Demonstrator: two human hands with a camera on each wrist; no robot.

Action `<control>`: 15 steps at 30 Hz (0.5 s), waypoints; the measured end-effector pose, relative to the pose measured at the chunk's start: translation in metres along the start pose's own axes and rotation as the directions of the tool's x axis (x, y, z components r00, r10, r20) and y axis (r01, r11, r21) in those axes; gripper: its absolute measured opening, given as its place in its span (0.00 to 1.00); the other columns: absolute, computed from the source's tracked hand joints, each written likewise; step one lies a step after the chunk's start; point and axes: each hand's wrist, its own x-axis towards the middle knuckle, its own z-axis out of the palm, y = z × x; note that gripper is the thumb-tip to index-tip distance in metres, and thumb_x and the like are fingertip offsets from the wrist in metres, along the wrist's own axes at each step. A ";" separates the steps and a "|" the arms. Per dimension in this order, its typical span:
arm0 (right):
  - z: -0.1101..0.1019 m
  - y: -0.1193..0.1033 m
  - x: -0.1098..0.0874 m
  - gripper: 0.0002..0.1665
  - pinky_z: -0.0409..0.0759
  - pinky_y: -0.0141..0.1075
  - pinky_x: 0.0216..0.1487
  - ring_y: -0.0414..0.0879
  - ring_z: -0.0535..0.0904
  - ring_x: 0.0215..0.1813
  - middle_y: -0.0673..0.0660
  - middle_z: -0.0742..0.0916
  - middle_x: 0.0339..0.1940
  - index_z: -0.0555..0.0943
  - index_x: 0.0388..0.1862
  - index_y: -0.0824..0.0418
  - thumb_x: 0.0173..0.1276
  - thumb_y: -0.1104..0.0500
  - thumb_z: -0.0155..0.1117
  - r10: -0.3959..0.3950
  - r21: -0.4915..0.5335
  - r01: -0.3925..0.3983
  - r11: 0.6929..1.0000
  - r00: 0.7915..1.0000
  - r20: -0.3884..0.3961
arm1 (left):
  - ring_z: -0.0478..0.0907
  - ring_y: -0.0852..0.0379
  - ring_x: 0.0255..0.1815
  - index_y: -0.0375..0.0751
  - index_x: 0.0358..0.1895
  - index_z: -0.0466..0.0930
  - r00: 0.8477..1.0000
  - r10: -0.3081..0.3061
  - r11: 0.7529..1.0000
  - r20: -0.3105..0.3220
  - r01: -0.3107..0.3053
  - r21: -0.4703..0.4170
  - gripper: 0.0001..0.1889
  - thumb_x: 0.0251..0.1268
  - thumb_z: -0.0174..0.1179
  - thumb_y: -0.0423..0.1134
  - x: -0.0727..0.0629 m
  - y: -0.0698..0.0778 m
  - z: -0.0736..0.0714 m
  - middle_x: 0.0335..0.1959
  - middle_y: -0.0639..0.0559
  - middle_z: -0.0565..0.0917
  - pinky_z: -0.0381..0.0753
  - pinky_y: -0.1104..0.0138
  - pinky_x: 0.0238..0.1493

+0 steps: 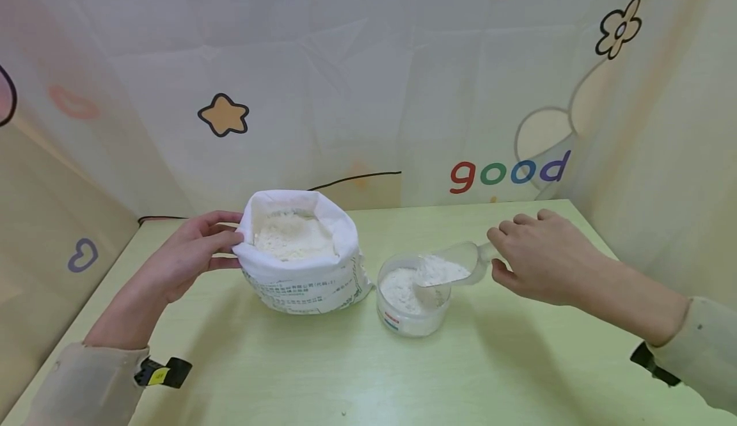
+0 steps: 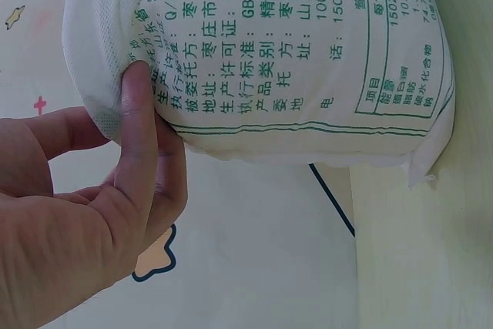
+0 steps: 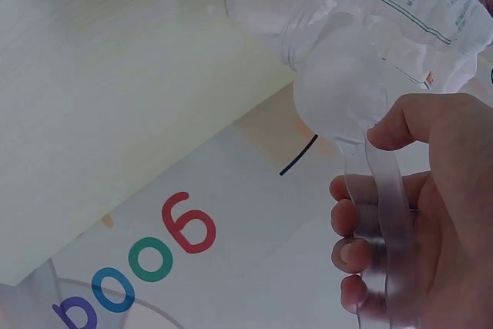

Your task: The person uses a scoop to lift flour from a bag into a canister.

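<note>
A white woven bag of flour (image 1: 311, 283) stands upright with its rolled rim open, printed with green text. My left hand (image 1: 198, 247) holds the left side of its rim; in the left wrist view, fingers (image 2: 137, 125) press against the printed side near the fold. To the right stands a clear round tub (image 1: 413, 322) with white flour in it. My right hand (image 1: 535, 256) grips the handle of a clear plastic scoop (image 3: 339, 82), its fingers curled round it. The scoop carries flour (image 1: 440, 270) and its lip is tilted over the tub's opening.
Everything stands on a pale yellow-green table (image 1: 288, 375). A patterned curtain (image 1: 368, 106) hangs behind the table's back edge and along both sides. The bag and tub stand close together.
</note>
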 end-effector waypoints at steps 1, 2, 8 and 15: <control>0.000 0.000 0.000 0.13 0.73 0.39 0.26 0.46 0.75 0.26 0.49 0.76 0.21 0.78 0.31 0.61 0.62 0.53 0.68 0.001 0.000 -0.001 1.000 1.000 0.003 | 0.83 0.57 0.47 0.27 0.74 0.59 1.000 0.001 1.000 0.000 -0.001 0.000 0.28 0.81 0.54 0.38 0.000 0.000 0.000 0.62 0.32 0.73 0.86 0.63 0.51; -0.001 0.000 0.001 0.13 0.73 0.40 0.26 0.46 0.75 0.26 0.49 0.76 0.21 0.78 0.32 0.61 0.62 0.53 0.69 -0.001 -0.003 0.001 1.000 1.000 0.004 | 0.83 0.57 0.47 0.27 0.74 0.59 1.000 0.001 1.000 0.000 -0.001 0.000 0.28 0.81 0.54 0.38 0.000 0.000 0.000 0.62 0.32 0.73 0.86 0.63 0.51; -0.004 -0.001 0.002 0.13 0.72 0.40 0.25 0.46 0.74 0.26 0.48 0.75 0.21 0.77 0.30 0.60 0.62 0.53 0.69 0.000 0.002 0.000 1.000 1.000 0.011 | 0.83 0.57 0.47 0.27 0.74 0.59 1.000 0.000 1.000 -0.001 0.000 0.000 0.28 0.81 0.54 0.38 0.000 0.000 0.000 0.62 0.32 0.73 0.86 0.63 0.51; -0.006 -0.003 0.003 0.13 0.71 0.39 0.24 0.46 0.72 0.25 0.48 0.74 0.20 0.76 0.28 0.59 0.61 0.53 0.69 -0.007 -0.024 0.007 1.000 1.000 0.007 | 0.83 0.57 0.47 0.27 0.74 0.58 1.000 0.004 1.000 0.000 -0.004 0.007 0.28 0.81 0.54 0.38 0.000 0.001 0.000 0.63 0.32 0.73 0.86 0.63 0.51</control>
